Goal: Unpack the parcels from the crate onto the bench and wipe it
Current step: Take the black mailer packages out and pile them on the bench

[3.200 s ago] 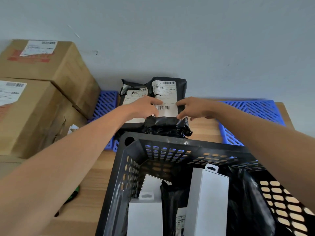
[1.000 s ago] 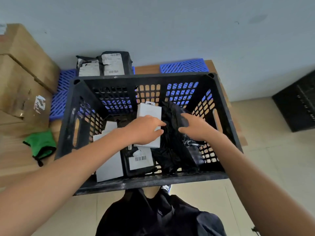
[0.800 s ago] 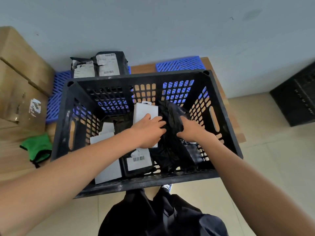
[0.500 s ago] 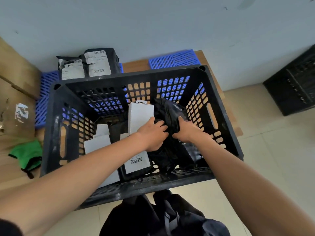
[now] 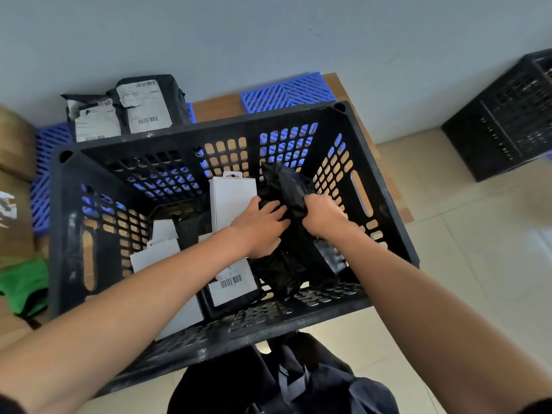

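Plastic-wrapped and black, the parcel (image 5: 286,186) stands tilted in the right part of the crate (image 5: 373,186), and both hands are on it. The left hand (image 5: 260,228) curls over its near-left side, fingers bent into the wrap; the right hand (image 5: 324,216) grips its right edge, fingers closed round the crinkled film. It looks soft and slack, probably light, with a glossy skin that could slide, so the surest hold seems to be low on both sides, bunching the wrap rather than pinching a loose flap.

Just left of the left hand stands a white box (image 5: 231,201) with a hang tab, upright against the parcel. Under the left wrist lies a black pouch (image 5: 236,289) with a white barcode label, the print too small to read. Further left is another white box (image 5: 155,249).

Beyond the hands, past the crate's far wall, two black mailers (image 5: 125,107) with barcode labels rest on the bench (image 5: 215,104); their writing is illegible. A green cloth (image 5: 22,285) lies far left of the left arm.
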The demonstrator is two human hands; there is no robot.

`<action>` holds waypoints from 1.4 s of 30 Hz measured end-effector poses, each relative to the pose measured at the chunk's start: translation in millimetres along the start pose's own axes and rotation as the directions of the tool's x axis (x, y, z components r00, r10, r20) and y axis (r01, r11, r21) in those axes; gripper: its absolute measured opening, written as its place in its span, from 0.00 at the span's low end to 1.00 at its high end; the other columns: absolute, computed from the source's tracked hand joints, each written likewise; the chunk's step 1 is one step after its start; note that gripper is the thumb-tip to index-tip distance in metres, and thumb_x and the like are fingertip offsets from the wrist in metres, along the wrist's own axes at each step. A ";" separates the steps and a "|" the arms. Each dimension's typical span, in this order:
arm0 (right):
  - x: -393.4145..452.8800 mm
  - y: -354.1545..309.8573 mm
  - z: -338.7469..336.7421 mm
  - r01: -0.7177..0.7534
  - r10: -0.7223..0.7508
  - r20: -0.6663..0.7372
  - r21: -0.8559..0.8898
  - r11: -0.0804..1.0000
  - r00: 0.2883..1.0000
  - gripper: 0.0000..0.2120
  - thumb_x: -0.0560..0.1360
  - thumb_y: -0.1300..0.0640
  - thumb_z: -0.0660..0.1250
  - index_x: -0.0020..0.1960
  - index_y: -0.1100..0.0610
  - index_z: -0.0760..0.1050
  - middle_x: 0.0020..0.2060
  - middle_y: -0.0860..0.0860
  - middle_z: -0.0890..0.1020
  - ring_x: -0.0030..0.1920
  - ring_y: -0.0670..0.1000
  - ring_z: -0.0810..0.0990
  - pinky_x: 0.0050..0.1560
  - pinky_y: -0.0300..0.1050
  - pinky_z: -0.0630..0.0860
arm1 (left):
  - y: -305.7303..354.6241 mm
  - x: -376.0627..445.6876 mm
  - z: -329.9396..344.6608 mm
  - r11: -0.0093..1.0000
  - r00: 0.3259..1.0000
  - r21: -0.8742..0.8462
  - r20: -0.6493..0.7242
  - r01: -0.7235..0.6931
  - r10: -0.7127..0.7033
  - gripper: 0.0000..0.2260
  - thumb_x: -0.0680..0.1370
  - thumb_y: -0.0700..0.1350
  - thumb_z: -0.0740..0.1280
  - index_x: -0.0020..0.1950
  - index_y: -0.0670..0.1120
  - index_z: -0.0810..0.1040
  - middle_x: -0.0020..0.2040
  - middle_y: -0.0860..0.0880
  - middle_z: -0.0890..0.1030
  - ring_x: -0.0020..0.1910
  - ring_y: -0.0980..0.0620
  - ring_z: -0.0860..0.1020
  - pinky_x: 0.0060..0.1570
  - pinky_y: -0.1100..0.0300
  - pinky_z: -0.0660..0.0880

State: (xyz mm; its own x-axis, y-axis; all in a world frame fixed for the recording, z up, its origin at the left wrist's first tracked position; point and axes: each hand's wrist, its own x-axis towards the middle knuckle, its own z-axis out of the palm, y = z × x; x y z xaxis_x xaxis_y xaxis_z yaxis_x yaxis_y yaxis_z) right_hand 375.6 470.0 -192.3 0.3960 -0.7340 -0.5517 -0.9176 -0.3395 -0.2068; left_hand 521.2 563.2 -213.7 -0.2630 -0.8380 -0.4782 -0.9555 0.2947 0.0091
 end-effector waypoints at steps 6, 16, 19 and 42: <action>-16.1 3.6 -30.6 -0.013 0.035 -0.069 0.301 0.954 0.997 0.14 0.77 0.66 0.64 0.61 0.61 0.80 0.47 0.56 0.82 0.43 0.54 0.81 0.34 0.40 0.73 | -3.8 -8.1 -7.5 0.932 0.973 -0.363 -0.211 0.007 -0.090 0.24 0.83 0.52 0.60 0.79 0.51 0.66 0.80 0.49 0.64 0.79 0.47 0.58 0.69 0.43 0.58; -82.7 24.1 -66.6 0.032 -0.054 -0.007 0.873 0.487 0.999 0.17 0.80 0.71 0.61 0.56 0.57 0.84 0.49 0.56 0.87 0.53 0.58 0.86 0.52 0.57 0.84 | -25.5 -49.3 -22.9 0.277 0.810 -0.956 -0.085 0.098 -0.581 0.23 0.82 0.50 0.68 0.77 0.50 0.70 0.72 0.51 0.76 0.65 0.55 0.76 0.59 0.62 0.68; -89.2 21.9 -69.0 -0.004 -0.125 0.056 0.924 0.381 0.991 0.17 0.81 0.72 0.59 0.60 0.58 0.83 0.53 0.57 0.87 0.57 0.60 0.85 0.57 0.58 0.82 | -19.5 -55.8 -31.9 0.084 0.785 -0.996 -0.052 0.000 -0.617 0.24 0.81 0.50 0.69 0.77 0.53 0.69 0.70 0.51 0.76 0.57 0.61 0.80 0.59 0.55 0.77; -76.0 4.8 -113.2 0.305 -0.475 0.155 0.589 0.749 0.866 0.17 0.81 0.70 0.61 0.54 0.54 0.86 0.48 0.51 0.88 0.49 0.50 0.87 0.51 0.44 0.80 | -12.2 -128.1 -78.7 0.931 0.602 -0.323 -0.714 0.171 -0.358 0.31 0.72 0.56 0.75 0.73 0.50 0.74 0.79 0.47 0.67 0.82 0.44 0.57 0.75 0.35 0.53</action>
State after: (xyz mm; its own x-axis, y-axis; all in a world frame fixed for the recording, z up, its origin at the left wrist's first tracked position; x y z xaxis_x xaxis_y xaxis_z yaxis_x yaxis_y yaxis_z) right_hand 345.1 457.5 -59.9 0.7730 -0.3834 -0.5054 -0.5873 -0.1314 -0.7986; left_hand 556.1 630.8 -83.4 0.0890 -0.9378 0.3355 -0.9774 -0.0174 0.2107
